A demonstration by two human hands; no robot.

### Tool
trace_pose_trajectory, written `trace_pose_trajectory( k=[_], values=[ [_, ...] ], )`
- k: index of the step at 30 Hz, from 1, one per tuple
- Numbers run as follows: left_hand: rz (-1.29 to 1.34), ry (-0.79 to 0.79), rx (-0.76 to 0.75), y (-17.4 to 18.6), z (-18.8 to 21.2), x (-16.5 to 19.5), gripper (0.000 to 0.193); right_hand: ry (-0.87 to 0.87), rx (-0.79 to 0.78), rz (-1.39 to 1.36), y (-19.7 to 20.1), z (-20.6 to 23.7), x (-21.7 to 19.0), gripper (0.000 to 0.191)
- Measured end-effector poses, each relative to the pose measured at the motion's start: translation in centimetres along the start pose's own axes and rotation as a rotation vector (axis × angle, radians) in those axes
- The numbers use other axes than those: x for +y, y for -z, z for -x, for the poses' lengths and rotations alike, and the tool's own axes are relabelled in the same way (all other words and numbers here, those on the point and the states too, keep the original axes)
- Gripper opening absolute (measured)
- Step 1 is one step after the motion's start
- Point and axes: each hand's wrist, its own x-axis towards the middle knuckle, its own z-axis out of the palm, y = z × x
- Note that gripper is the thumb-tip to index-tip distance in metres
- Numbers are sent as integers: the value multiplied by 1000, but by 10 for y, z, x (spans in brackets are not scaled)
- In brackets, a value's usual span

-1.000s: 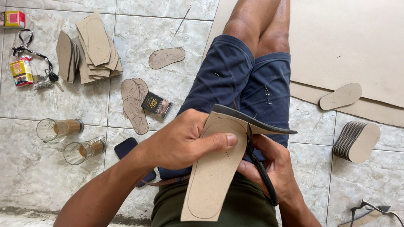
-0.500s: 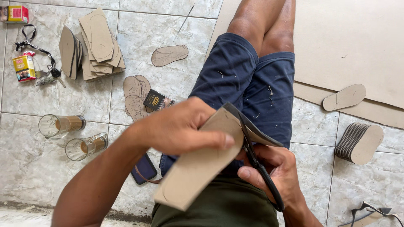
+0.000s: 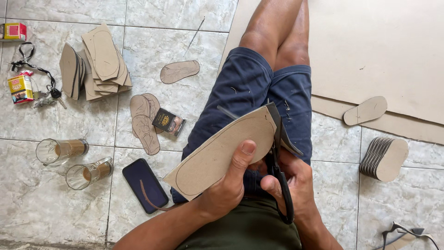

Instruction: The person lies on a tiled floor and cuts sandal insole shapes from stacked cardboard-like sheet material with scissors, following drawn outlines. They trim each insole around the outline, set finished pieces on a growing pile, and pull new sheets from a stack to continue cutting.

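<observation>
- Cardboard sole piece (image 3: 222, 153), tan with a traced outline, is held over my lap, above the dark blue shorts (image 3: 259, 92), tilted with its rounded end toward my knees.
- My left hand (image 3: 226, 185) grips the sole piece from below, thumb pressed flat on its top face and fingers curled tight beneath it.
- Black scissors (image 3: 280, 157) meet the sole piece at its right edge, blades at the rounded end.
- My right hand (image 3: 291, 185) is just right of the sole piece, fingers closed through the scissor handles.
- Left of the sole piece, on the tiled floor (image 3: 46, 213), lies a dark phone (image 3: 144, 185), and further left two glass mugs (image 3: 74, 162) lie on their sides.
- Up and left of the sole piece sit a small dark box (image 3: 169, 121), two cut soles (image 3: 144, 122), one lone sole (image 3: 179, 71) and a stack of cardboard blanks (image 3: 101, 62).
- Far left of the sole piece are keys on a strap (image 3: 34, 78) and two small cartons (image 3: 19, 88).
- Right of the sole piece lie a large cardboard sheet (image 3: 384, 46), one cut sole (image 3: 365, 111) on it, and a fanned pile of cut soles (image 3: 384, 158).
</observation>
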Motion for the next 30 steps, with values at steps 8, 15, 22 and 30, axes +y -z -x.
trace_pose_trajectory(
  k=[8, 15, 22, 30],
  values=[
    [115, 44, 25, 0, 0, 11, 33, -72, 64, 16, 2, 12, 8, 84],
    [19, 60, -124, 15, 3, 14, 32, 35, -5, 11, 3, 8, 5, 81],
    [68, 87, -84, 23, -2, 11, 32, -93, 13, 16, 1, 10, 4, 80],
    [3, 105, -154, 37, -8, 19, 32, -100, -14, -3, 4, 11, 4, 81]
  ],
)
